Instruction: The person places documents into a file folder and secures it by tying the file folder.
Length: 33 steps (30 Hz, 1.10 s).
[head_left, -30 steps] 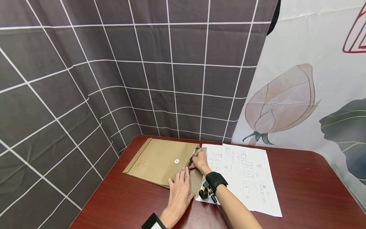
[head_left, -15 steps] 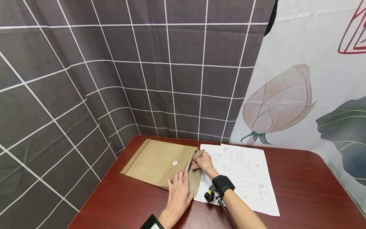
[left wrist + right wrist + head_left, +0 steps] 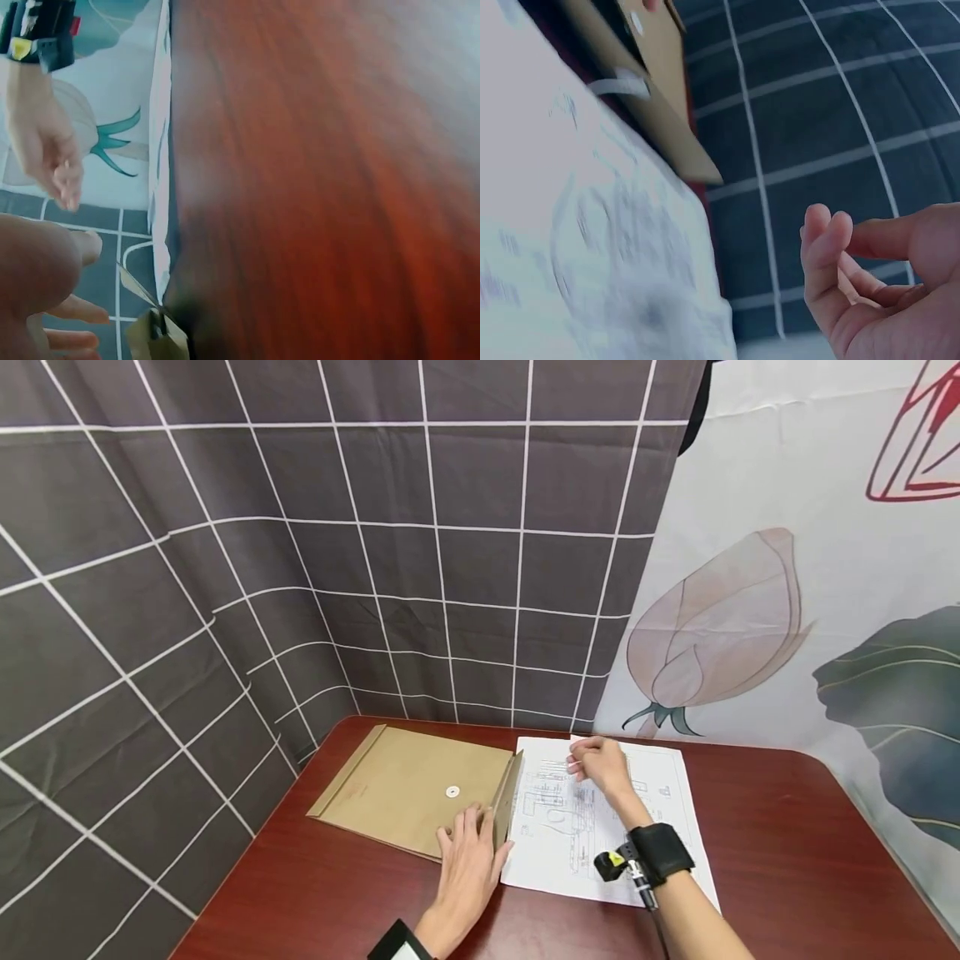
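A brown kraft paper document envelope (image 3: 405, 768) lies at the left, with a white round button (image 3: 452, 792) near its opening. My left hand (image 3: 465, 877) rests on its lower right, fingers fairly straight, thumb beside the partly raised flap (image 3: 508, 789). To the right, my right hand (image 3: 604, 767) is above white sheets (image 3: 536, 852) printed with technical drawings. In the right wrist view, thumb and fingertips of the right hand (image 3: 892, 277) come together, with nothing visible between them. In the left wrist view, the left hand (image 3: 34, 270) is partly cut off.
All of this lies on a reddish-brown wooden table (image 3: 780, 843). A dark grid-patterned cloth (image 3: 420, 568) hangs behind and to the left, and a white floral cloth (image 3: 757, 460) to the right. Black straps (image 3: 662, 853) hold cameras on the wrists.
My right hand has moved right, away from the envelope's opening to over the sheets. The flap has risen from lying on the sheets. My left hand stays on the envelope.
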{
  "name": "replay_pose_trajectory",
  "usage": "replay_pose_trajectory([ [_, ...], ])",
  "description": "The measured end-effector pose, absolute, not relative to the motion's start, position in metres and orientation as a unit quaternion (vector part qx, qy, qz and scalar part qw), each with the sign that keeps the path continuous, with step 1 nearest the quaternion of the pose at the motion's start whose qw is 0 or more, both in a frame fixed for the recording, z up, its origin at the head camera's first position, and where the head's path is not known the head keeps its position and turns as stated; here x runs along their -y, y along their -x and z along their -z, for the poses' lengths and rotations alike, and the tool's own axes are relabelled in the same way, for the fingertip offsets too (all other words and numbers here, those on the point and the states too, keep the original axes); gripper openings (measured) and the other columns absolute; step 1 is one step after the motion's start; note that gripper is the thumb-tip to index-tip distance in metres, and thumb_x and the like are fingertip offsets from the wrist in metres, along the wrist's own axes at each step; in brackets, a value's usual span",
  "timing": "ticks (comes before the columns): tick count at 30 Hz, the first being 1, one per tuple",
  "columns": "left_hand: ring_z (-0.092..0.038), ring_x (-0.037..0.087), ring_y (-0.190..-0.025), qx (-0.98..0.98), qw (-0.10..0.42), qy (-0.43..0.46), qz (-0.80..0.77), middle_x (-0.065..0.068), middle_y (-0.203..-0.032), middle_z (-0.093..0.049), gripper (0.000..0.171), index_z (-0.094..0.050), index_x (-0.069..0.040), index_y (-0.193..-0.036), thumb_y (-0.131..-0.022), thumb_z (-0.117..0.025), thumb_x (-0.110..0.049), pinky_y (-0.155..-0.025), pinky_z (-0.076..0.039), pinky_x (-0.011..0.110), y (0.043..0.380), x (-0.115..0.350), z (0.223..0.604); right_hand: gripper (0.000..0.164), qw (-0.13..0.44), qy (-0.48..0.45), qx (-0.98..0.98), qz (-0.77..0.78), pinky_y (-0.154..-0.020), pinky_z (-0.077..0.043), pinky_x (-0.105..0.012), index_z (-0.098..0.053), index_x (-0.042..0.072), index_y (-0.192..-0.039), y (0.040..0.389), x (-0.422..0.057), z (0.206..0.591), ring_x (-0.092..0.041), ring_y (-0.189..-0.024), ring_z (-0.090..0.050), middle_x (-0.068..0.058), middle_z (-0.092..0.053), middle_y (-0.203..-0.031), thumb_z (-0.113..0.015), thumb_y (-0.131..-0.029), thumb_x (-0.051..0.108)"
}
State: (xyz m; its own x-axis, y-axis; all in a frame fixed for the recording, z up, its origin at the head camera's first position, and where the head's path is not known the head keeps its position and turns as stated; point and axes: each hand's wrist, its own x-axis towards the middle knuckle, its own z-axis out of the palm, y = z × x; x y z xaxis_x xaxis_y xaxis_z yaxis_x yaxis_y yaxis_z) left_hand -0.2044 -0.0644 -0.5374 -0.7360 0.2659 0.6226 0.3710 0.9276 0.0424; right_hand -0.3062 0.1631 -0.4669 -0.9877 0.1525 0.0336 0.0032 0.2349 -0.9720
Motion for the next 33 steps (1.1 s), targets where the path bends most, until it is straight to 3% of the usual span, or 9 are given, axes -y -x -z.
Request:
replay_pose_trajectory([
  [3, -0.047, 0.028, -0.1, 0.92, 0.329, 0.185, 0.106, 0.013, -0.113, -0.054, 0.046, -0.064, -0.004, -0.116, -0.083, -0.071, -0.035, -0.072, -0.029, 0.042, 0.206, 0.059, 0.534, 0.021, 0.083, 0.061, 0.797, -0.596, -0.052, -0.053, -0.027, -0.061, -0.012, -0.103, 0.304, -0.188, 0.464, -0.013, -0.058, -0.064, -0.018, -0.068, -0.083, -0.054, -0.094, 0.006],
  [10, -0.047, 0.02, -0.091, 0.911, 0.315, 0.224, 0.146, 0.003, -0.1, -0.054, 0.029, -0.066, -0.008, -0.108, -0.086, -0.068, -0.026, -0.07, -0.03, 0.032, 0.21, 0.038, 0.52, 0.024, 0.159, 0.094, 0.844, -0.503, -0.049, -0.049, -0.052, -0.064, 0.0, -0.097, 0.314, -0.247, 0.498, -0.019, -0.058, -0.064, -0.008, -0.067, -0.078, -0.059, -0.093, 0.023],
  [17, -0.05, 0.017, -0.089, 0.911, 0.279, 0.248, 0.175, 0.0, -0.092, -0.054, 0.026, -0.067, -0.007, -0.104, -0.088, -0.068, -0.027, -0.072, -0.04, 0.029, 0.214, 0.014, 0.509, 0.034, 0.157, 0.146, 0.872, -0.439, -0.049, -0.049, -0.031, -0.061, -0.004, -0.107, 0.302, -0.292, 0.515, -0.028, -0.068, -0.063, -0.019, -0.066, -0.089, -0.06, -0.094, 0.028],
  [22, -0.05, 0.017, -0.089, 0.914, 0.267, 0.246, 0.183, 0.0, -0.089, -0.053, 0.024, -0.069, -0.009, -0.101, -0.088, -0.067, -0.028, -0.075, -0.041, 0.03, 0.223, -0.003, 0.505, 0.048, 0.177, 0.162, 0.899, -0.367, -0.055, -0.046, -0.032, -0.06, -0.001, -0.109, 0.312, -0.334, 0.564, -0.029, -0.077, -0.059, -0.019, -0.063, -0.097, -0.055, -0.094, 0.044],
  [24, -0.05, 0.018, -0.088, 0.917, 0.266, 0.238, 0.18, 0.001, -0.088, -0.053, 0.023, -0.07, -0.01, -0.099, -0.088, -0.068, -0.03, -0.075, -0.039, 0.031, 0.226, -0.009, 0.505, 0.049, 0.157, 0.168, 0.904, -0.36, -0.062, -0.046, -0.041, -0.059, -0.005, -0.109, 0.304, -0.337, 0.559, -0.037, -0.084, -0.057, -0.025, -0.061, -0.102, -0.056, -0.094, 0.042],
  [28, -0.048, 0.019, -0.087, 0.927, 0.254, 0.218, 0.171, 0.0, -0.087, -0.053, 0.025, -0.071, -0.01, -0.096, -0.086, -0.069, -0.034, -0.071, -0.034, 0.03, 0.233, -0.021, 0.506, 0.044, 0.109, 0.185, 0.905, -0.366, -0.067, -0.045, -0.049, -0.056, -0.013, -0.109, 0.27, -0.321, 0.522, -0.046, -0.094, -0.053, -0.034, -0.056, -0.108, -0.061, -0.092, 0.027],
  [33, -0.045, 0.019, -0.084, 0.937, 0.241, 0.202, 0.154, 0.002, -0.085, -0.052, 0.032, -0.072, -0.008, -0.093, -0.084, -0.071, -0.038, -0.069, -0.032, 0.029, 0.246, -0.035, 0.51, 0.045, 0.079, 0.178, 0.913, -0.359, -0.078, -0.041, -0.056, -0.049, -0.021, -0.112, 0.24, -0.305, 0.495, -0.048, -0.092, -0.05, -0.039, -0.051, -0.108, -0.06, -0.09, 0.016],
])
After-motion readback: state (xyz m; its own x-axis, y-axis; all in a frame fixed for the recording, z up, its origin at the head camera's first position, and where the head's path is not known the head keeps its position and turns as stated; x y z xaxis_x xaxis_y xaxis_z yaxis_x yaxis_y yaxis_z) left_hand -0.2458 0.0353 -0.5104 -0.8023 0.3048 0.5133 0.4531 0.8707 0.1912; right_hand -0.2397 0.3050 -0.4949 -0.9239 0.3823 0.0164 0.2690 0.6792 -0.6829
